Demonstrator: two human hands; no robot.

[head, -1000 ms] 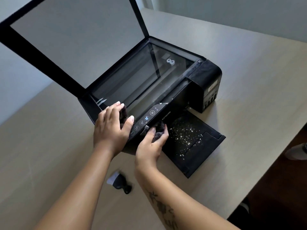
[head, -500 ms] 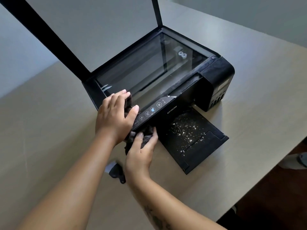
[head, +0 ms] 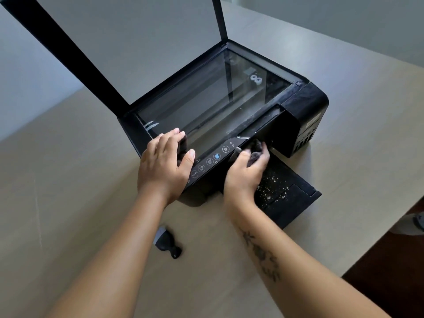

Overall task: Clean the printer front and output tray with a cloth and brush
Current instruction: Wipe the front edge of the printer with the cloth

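A black printer [head: 305, 111] stands on the table with its scanner lid [head: 128, 49] raised. My left hand [head: 164, 164] rests on the front left corner, thumb beside the control panel [head: 213, 157]; something dark and fuzzy shows under its fingers. My right hand [head: 244, 175] grips a dark cloth [head: 255, 150] and holds it against the printer front just right of the panel. The pulled-out output tray [head: 293, 200] is sprinkled with white specks. A small black brush [head: 166, 243] lies on the table between my forearms.
The beige table [head: 68, 180] ends at the right in an edge [head: 378, 239] with dark floor beyond. The ink tank block [head: 307, 131] juts out at the printer's right end. A grey wall stands behind.
My right hand has slid the cloth to the right along the printer front, from below the panel's left part to its right end. My left hand stays on the corner.
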